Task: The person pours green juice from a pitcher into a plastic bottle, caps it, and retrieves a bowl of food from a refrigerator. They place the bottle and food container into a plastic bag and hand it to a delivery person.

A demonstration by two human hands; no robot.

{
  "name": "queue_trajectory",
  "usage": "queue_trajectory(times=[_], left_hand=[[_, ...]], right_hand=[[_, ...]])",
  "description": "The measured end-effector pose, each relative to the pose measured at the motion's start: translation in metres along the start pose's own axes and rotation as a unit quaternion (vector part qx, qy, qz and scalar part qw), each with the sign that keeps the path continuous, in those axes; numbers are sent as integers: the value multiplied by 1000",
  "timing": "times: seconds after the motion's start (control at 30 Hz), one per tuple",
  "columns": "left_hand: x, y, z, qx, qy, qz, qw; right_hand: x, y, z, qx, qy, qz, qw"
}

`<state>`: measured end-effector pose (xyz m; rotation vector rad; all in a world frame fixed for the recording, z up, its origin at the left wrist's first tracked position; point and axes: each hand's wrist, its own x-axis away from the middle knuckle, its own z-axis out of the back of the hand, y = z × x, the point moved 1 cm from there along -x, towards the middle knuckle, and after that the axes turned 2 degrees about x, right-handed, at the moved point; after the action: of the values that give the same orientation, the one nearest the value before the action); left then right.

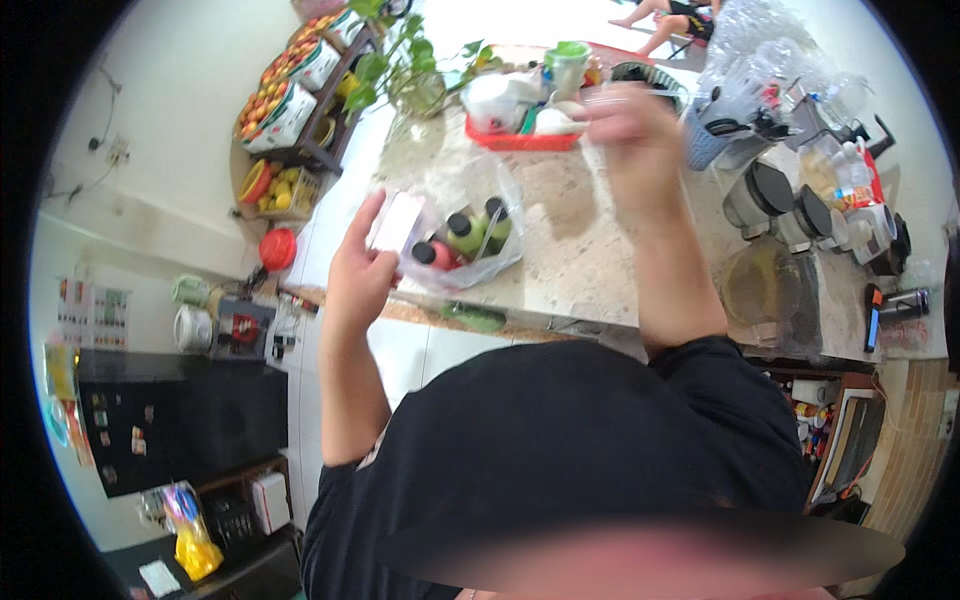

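Observation:
On the stone counter, a clear plastic bag [507, 180] stands open around bottles with black caps: a pink bottle [440, 258] and two green ones, the nearer green bottle [465, 236] in the middle. A thin straw [488, 238] slants among them. My left hand [362, 258] is at the bag's left side, index finger pointing up, with a bright white rectangular thing [398, 222] between finger and thumb; its kind is washed out by glare. Raised over the counter's far side, my right hand [632, 130] is blurred, its fingers closed around a thin pale straw [655, 93].
Beyond the bag are a red tray [530, 142] of cups and containers and a leafy plant [420, 90]. Blender jars [757, 195] and a blue basket [705, 145] of utensils stand at right. Fruit baskets [275, 115] fill a rack at far left. A person's legs [665, 30] show behind.

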<state>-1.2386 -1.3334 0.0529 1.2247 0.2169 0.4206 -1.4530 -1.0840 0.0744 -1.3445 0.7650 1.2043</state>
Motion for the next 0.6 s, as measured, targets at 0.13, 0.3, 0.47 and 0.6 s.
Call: queue_trajectory(times=[0.13, 0.3, 0.47, 0.6], left_hand=[[1, -5, -1, 34, 18, 16, 999], [-1, -3, -13, 53, 24, 19, 998], [11, 6, -13, -31, 74, 14, 997], [-1, 13, -6, -276, 104, -98, 950]], right_hand=[[-33, 34, 163, 34, 409, -49, 911], [-19, 159, 250, 306, 331, -137, 882], [62, 233, 259, 724, 29, -304, 619], [80, 187, 228, 689, 28, -376, 619]])
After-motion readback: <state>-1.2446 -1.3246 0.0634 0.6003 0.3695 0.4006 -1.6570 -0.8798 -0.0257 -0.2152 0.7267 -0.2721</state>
